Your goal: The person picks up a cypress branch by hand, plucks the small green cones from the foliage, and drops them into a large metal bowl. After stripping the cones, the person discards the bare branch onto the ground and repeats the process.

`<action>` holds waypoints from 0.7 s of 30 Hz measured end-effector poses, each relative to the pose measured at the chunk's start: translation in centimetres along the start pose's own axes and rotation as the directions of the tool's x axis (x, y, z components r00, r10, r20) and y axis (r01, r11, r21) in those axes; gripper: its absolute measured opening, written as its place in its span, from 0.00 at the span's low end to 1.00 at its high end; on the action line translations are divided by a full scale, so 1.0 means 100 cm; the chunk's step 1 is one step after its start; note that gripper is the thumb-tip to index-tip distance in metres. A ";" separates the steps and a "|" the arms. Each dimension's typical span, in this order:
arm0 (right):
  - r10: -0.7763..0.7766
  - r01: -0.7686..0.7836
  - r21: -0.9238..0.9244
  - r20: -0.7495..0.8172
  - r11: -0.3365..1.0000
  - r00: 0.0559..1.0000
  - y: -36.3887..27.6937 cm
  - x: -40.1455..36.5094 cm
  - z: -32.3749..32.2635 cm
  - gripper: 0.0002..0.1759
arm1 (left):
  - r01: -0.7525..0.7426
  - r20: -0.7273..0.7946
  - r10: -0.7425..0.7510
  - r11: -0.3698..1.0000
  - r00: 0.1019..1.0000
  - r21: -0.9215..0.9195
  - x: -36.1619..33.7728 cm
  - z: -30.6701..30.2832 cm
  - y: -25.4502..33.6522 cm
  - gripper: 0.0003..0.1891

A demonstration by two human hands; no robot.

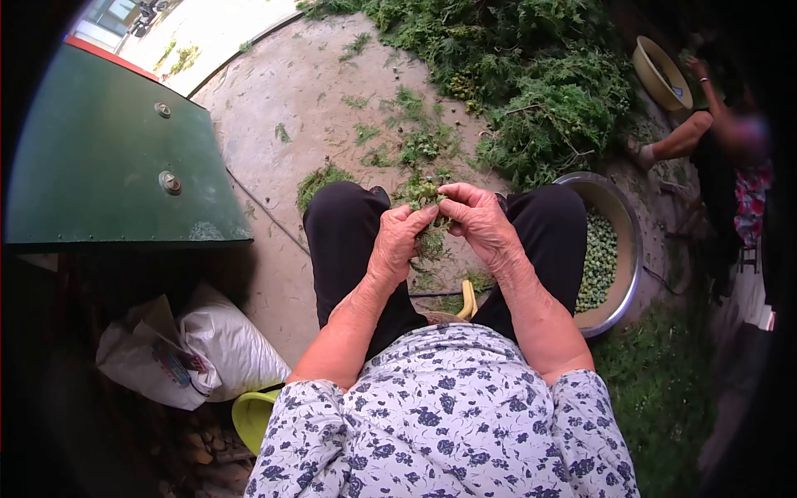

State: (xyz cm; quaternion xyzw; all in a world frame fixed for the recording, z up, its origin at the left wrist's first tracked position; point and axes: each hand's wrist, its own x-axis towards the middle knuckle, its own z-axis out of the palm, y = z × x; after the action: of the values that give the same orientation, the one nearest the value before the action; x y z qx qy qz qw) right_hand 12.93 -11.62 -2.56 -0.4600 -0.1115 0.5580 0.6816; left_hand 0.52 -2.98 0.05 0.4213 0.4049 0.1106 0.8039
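Observation:
Between my knees, both hands meet over a green conifer sprig (425, 192) with small pale-green cones on it. My left hand (400, 238) is closed, thumb and fingers pinching the sprig's stem, and some foliage hangs below it. My right hand (479, 217) pinches at the sprig's right side with thumb and forefinger; whether a single cone sits between those fingertips is hidden. Beside my right knee stands a wide metal basin (628, 292) holding many small green cones (599, 259).
A large heap of conifer branches (548, 100) lies ahead, with loose sprigs on the concrete floor (274, 91). A green metal box (108, 158) and white sacks (224, 344) stand left, near a lime-green container (253, 419). Another person (730, 149) sits right beside a yellowish basin (660, 75).

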 end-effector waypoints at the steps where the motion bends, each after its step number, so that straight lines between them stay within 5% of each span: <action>1: -0.038 0.036 -0.048 -0.026 0.998 0.999 0.000 0.000 0.000 0.10 | -0.053 -0.012 0.053 0.999 0.999 0.008 0.003 -0.003 -0.006 0.10; 2: -0.038 0.036 -0.047 -0.026 0.998 0.999 0.001 -0.002 0.002 0.10 | -0.105 -0.024 0.105 0.994 0.994 0.016 0.007 -0.005 -0.012 0.12; 3: -0.123 0.095 -0.237 -0.106 0.967 0.987 0.002 -0.004 0.005 0.09 | -0.105 -0.023 0.105 0.994 0.994 0.016 0.012 -0.007 -0.019 0.12; 4: -0.221 0.133 -0.422 -0.167 0.897 0.961 0.003 -0.005 0.007 0.08 | -0.234 -0.037 0.238 0.967 0.971 0.101 0.016 -0.009 -0.024 0.13; 5: -0.221 0.133 -0.422 -0.167 0.897 0.961 0.004 -0.004 0.006 0.08 | -0.355 -0.038 0.367 0.916 0.929 0.186 0.020 -0.010 -0.029 0.16; 8: -0.056 0.081 0.176 -0.146 0.981 0.988 0.001 0.002 -0.007 0.09 | -0.197 -0.144 0.199 0.980 0.969 0.031 0.009 0.001 -0.018 0.20; 11: 0.013 0.000 0.338 -0.036 0.941 0.999 -0.010 -0.002 -0.003 0.10 | -0.249 -0.070 0.258 0.962 0.964 0.114 0.022 -0.014 -0.031 0.22; 16: 0.020 -0.009 0.308 -0.031 0.951 0.999 -0.011 -0.004 0.001 0.12 | -0.300 -0.013 0.326 0.886 0.945 0.354 0.016 -0.013 -0.026 0.24; 18: -0.081 0.081 -0.042 0.005 0.996 0.997 -0.010 -0.003 0.000 0.13 | -0.302 0.001 0.338 0.840 0.941 0.452 0.013 -0.012 -0.024 0.25; 21: -0.150 0.133 -0.283 -0.041 0.950 0.988 -0.011 -0.009 0.007 0.09 | -0.308 0.029 0.344 0.798 0.939 0.517 0.011 -0.010 -0.023 0.24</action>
State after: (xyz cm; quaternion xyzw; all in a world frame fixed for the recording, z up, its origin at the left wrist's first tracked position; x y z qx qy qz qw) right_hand 12.84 -12.01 -1.00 -0.5594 -0.2006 0.4719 0.6513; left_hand 0.10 -3.23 -2.69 0.6798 0.3676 0.1491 0.6169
